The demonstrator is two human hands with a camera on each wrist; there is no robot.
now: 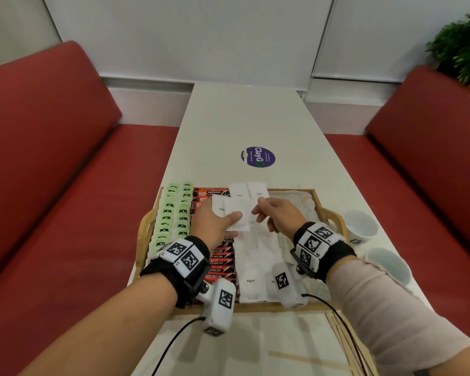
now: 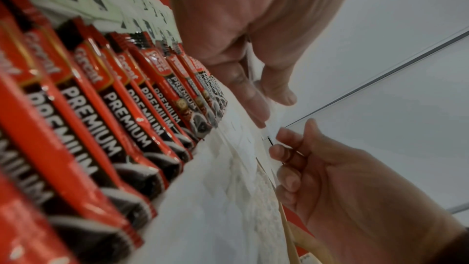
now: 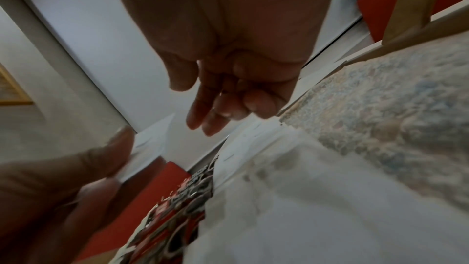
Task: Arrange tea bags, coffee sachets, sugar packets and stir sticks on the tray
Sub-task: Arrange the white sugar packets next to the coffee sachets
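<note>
Nearest, the left hand (image 1: 215, 221) holds a fan of sugar packets (image 1: 235, 210) above the wooden tray (image 1: 144, 229), beside the coffee sachets (image 1: 220, 256). Rightward, the right hand (image 1: 278, 215), fingers loosely curled, touches the fan's edge; whether it pinches one I cannot tell. Loosely held, packets could slide out onto the sachets.

Café or canteen booth: long white table (image 1: 244, 123) between two red padded benches (image 1: 46, 147), plain white wall panels (image 1: 190, 36) behind, a green plant (image 1: 464, 47) at right. Round purple "ClayGo" sticker (image 1: 257, 157) on the tabletop. Wooden tray (image 1: 143, 234) stocked with drink sachets, paper cups (image 1: 360, 223) beside it.
</note>
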